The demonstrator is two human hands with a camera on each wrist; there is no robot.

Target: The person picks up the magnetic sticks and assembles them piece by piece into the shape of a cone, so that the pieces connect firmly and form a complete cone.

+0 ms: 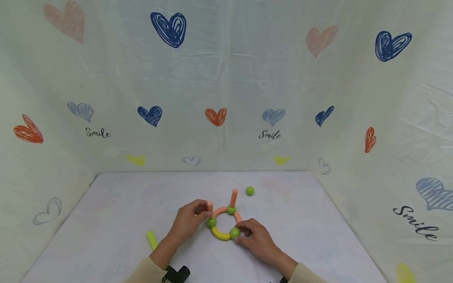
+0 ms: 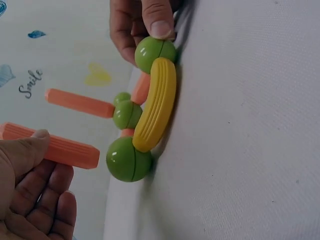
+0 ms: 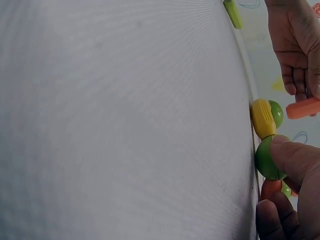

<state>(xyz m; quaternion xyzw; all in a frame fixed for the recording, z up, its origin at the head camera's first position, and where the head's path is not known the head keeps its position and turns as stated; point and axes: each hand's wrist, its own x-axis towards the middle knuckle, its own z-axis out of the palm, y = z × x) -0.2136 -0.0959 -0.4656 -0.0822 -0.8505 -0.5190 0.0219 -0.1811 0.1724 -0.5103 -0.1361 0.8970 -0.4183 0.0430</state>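
A ring of curved toy rods joined by green balls lies on the table, with one yellow curved rod (image 2: 157, 105) and orange curved rods (image 1: 220, 211). From the back ball (image 1: 231, 210) an orange straight rod (image 1: 234, 198) stands upright. My left hand (image 1: 189, 220) pinches another orange straight rod (image 2: 65, 147) between thumb and fingers. In the left wrist view its lower end hangs just apart from the left green ball (image 2: 128, 160). My right hand (image 1: 258, 239) holds the right green ball (image 3: 269, 157) between thumb and fingers, at the yellow rod's end.
A loose green ball (image 1: 249, 190) sits behind the ring to the right. A lime-green straight rod (image 1: 151, 239) lies left of the left forearm. A white sheet printed with hearts hangs behind and beside the white table (image 1: 301, 208).
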